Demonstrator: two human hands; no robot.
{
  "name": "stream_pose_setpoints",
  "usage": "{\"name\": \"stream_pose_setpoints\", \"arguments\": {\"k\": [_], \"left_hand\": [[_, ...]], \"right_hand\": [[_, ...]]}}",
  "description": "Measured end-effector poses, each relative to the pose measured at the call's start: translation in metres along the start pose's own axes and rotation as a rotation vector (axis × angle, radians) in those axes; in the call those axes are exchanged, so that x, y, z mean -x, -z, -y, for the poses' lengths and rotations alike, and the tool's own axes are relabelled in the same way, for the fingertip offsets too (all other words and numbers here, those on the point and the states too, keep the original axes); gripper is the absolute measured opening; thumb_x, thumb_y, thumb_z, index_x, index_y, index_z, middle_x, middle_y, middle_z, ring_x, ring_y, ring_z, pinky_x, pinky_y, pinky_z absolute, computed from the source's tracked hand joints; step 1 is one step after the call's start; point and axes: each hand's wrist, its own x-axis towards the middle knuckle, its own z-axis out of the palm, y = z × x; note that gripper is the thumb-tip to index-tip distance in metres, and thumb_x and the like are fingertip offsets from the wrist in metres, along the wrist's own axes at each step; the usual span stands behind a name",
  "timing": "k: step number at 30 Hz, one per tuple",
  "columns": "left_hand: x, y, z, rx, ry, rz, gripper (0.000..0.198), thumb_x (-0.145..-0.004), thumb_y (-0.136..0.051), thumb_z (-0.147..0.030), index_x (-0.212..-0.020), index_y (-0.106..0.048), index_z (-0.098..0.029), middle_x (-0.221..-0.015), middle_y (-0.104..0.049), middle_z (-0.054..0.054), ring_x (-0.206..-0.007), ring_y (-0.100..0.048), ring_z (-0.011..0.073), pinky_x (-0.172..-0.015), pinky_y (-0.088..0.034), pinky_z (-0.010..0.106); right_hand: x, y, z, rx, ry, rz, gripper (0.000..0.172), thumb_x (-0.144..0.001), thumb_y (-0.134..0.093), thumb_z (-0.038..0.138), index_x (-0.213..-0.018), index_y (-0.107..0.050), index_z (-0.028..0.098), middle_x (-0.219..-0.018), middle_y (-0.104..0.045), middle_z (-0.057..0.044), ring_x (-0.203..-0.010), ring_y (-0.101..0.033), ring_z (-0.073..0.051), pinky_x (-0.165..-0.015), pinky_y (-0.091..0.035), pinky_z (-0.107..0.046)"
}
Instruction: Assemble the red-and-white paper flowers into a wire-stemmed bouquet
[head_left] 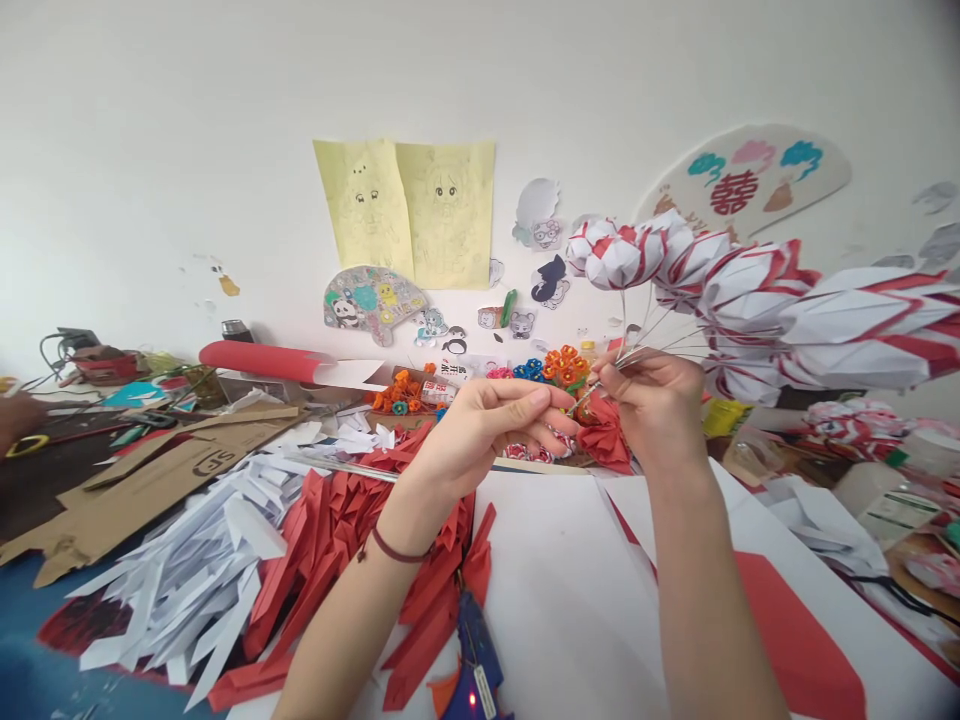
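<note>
Across the table lies a white paper sheet (555, 580), and up to its right leans a bunch of red-and-white paper flowers (750, 300). On its left spread piles of white strips (187, 560) and red strips (300, 540). The right hand (660, 400) pinches the flowers' thin wire stems (583, 401); the left hand (499, 415), loosely curled, is at their lower ends, its grip on them impossible to tell.

Striped paper bloom (877, 325) cropped at right, blue tool (474, 655) cropped below
</note>
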Motion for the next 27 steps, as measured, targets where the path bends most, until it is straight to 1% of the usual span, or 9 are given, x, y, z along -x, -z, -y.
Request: {"name": "stream_pose_setpoints", "arguments": {"k": [4,9,13,16,21,25,27], "left_hand": [[0.002,-0.003,-0.002,-0.003,-0.013,0.051,0.022,-0.084,-0.076,-0.035,-0.089,-0.077,-0.013,-0.077,-0.075,0.006,-0.062,-0.068,0.0111,-0.062,-0.051,0.020],[0.006,-0.006,-0.003,-0.006,-0.024,0.100,0.019,-0.090,-0.071,-0.033,-0.088,-0.077,-0.015,-0.077,-0.075,0.005,-0.062,-0.070,0.0106,-0.061,-0.050,0.019],[0.008,-0.007,-0.004,-0.044,-0.016,0.081,0.020,-0.086,-0.075,-0.034,-0.088,-0.075,-0.014,-0.077,-0.075,0.006,-0.062,-0.070,0.0115,-0.061,-0.050,0.020],[0.007,-0.008,-0.004,-0.067,-0.028,0.054,0.020,-0.081,-0.080,-0.032,-0.084,-0.072,-0.014,-0.074,-0.074,0.004,-0.061,-0.068,0.0107,-0.061,-0.051,0.020],[0.005,-0.010,-0.005,-0.083,-0.056,0.000,0.028,-0.080,-0.081,-0.036,-0.076,-0.067,-0.012,-0.065,-0.068,0.000,-0.052,-0.063,0.0078,-0.055,-0.049,0.017],[0.004,-0.010,-0.005,-0.042,-0.053,-0.015,0.032,-0.078,-0.082,-0.037,-0.069,-0.066,-0.011,-0.058,-0.065,-0.001,-0.047,-0.060,0.0063,-0.050,-0.048,0.015],[0.003,-0.010,-0.004,0.001,-0.044,-0.013,0.032,-0.079,-0.082,-0.038,-0.070,-0.068,-0.010,-0.058,-0.065,0.000,-0.045,-0.059,0.0055,-0.049,-0.047,0.015]], "right_hand": [[0.002,0.000,0.003,0.027,0.000,0.004,0.012,-0.059,-0.083,0.017,-0.067,-0.074,0.016,-0.066,-0.066,-0.002,-0.057,-0.056,-0.011,-0.051,-0.040,-0.022],[0.003,-0.001,0.003,0.028,0.013,-0.002,0.013,-0.057,-0.083,0.016,-0.066,-0.074,0.017,-0.065,-0.066,-0.002,-0.058,-0.057,-0.011,-0.051,-0.041,-0.022],[0.004,-0.001,0.003,0.032,0.015,0.013,0.012,-0.058,-0.082,0.017,-0.065,-0.073,0.016,-0.065,-0.065,-0.003,-0.059,-0.058,-0.013,-0.052,-0.041,-0.023],[0.004,-0.002,0.004,0.035,0.020,0.019,0.010,-0.059,-0.081,0.016,-0.066,-0.073,0.016,-0.065,-0.066,-0.002,-0.058,-0.057,-0.012,-0.052,-0.041,-0.023],[0.004,-0.003,0.007,0.018,0.034,0.045,0.009,-0.061,-0.081,0.016,-0.066,-0.074,0.016,-0.065,-0.066,-0.003,-0.055,-0.054,-0.010,-0.050,-0.039,-0.023],[0.005,-0.004,0.012,-0.021,0.039,0.042,0.010,-0.059,-0.081,0.015,-0.066,-0.075,0.018,-0.066,-0.066,-0.002,-0.057,-0.055,-0.010,-0.053,-0.041,-0.024],[0.006,-0.005,0.015,-0.030,0.040,0.046,0.012,-0.058,-0.082,0.015,-0.066,-0.076,0.019,-0.065,-0.065,-0.001,-0.058,-0.055,-0.010,-0.054,-0.042,-0.024]]}}
